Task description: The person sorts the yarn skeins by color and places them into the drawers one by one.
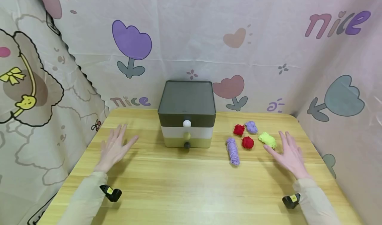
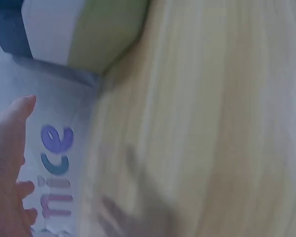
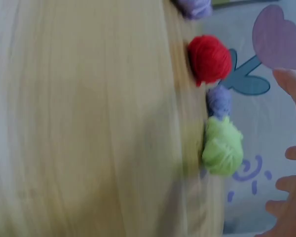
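My left hand [image 1: 114, 148] hovers over the left part of the table with fingers spread, holding nothing. On the other side my right hand [image 1: 288, 155] is likewise spread and holds nothing, close to a lime-green yarn ball [image 1: 267, 140]. Left of that ball lie two red yarn balls [image 1: 248, 142], a small purple yarn ball [image 1: 251, 127] and a long purple yarn skein [image 1: 233, 151]. At the back middle stands a small drawer box [image 1: 187, 99] with dark grey, white and olive tiers. Its front carries a white knob [image 1: 187, 123], an olive knob and a black knob, one above another.
The light wooden table [image 1: 179, 185] reaches back to a printed cloth [image 1: 185, 26] hanging right behind the box. More cloth hangs along the left and right sides. A small black camera sits on each wrist.
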Available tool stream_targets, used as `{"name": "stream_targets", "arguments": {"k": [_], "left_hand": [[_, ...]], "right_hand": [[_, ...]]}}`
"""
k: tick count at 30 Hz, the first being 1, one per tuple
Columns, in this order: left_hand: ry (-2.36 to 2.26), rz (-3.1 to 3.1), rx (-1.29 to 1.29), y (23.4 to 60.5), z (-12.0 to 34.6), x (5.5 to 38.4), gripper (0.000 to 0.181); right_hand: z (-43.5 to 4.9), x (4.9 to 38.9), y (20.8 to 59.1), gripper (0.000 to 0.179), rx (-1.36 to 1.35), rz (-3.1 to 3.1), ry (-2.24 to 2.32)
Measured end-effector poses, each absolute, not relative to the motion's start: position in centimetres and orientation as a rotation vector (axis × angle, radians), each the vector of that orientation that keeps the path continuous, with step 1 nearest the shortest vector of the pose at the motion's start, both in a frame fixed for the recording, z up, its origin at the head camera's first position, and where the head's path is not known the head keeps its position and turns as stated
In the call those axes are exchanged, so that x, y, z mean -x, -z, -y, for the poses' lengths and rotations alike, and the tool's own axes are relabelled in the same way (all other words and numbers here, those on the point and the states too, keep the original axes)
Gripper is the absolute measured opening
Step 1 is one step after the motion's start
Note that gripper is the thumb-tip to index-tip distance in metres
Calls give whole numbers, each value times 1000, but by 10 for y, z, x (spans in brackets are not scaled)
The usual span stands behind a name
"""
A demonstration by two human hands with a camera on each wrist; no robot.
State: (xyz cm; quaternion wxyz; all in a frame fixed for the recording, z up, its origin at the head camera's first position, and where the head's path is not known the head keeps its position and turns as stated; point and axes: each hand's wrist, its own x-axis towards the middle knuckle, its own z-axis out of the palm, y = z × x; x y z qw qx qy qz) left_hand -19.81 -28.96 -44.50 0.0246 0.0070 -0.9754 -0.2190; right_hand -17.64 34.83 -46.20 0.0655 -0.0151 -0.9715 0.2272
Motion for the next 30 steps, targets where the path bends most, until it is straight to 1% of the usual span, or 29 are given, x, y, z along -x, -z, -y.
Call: {"name": "stream_targets", "arguments": {"k": [9,15,22,26,30], "left_hand": [[1131,2926,75,423,261,207,83],[1313,2883,86,408,243,208,77],[1572,2695,228,391,223,214,72],[1739,2589,260,382,214,218,71],[1851,2499,236,376,207,224,69]], "right_hand": [[-323,178,452,94,37,2856,-913],[-302,178,445,91,45,2835,-1048],[-279,175,436,87,68,2801,-1172],[-265,174,432,82,35,2759,-1224],[-250,174,431,75,-27,2707,-1292]]}}
